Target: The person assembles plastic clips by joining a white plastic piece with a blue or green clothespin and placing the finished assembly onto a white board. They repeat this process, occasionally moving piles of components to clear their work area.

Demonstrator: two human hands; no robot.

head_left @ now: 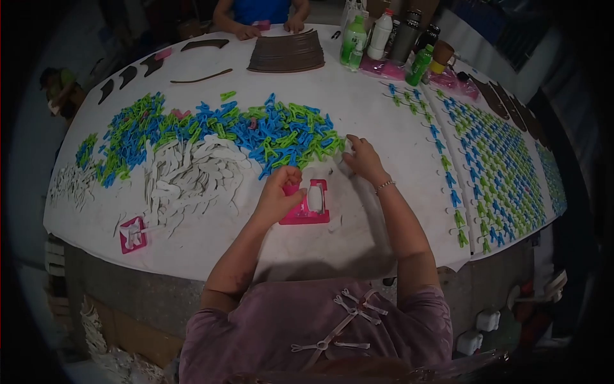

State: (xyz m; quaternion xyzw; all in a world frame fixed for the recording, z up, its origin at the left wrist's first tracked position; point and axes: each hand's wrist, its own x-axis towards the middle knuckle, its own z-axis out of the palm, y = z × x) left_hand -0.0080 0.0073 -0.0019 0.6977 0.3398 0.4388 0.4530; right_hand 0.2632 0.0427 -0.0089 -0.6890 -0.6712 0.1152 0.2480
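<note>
My left hand [276, 200] is over the left side of a pink tray [304, 219], its fingers curled. Whatever the fingers may hold is too small to make out. A white block-like piece [316, 198] sits in the tray, just right of my left thumb. My right hand [366, 160] reaches to the right end of a heap of blue and green plastic clips [281, 137], thumb and fingers apart. I see nothing plainly held in it. Thin white strips [192, 173] lie piled left of my left hand.
A second pink tray [133, 235] with white pieces lies at left. Rows of clips [505, 173] cover the table's right side. Bottles [380, 35] and brown curved pieces [286, 52] stand or lie at the back. Another person [262, 13] sits across the table.
</note>
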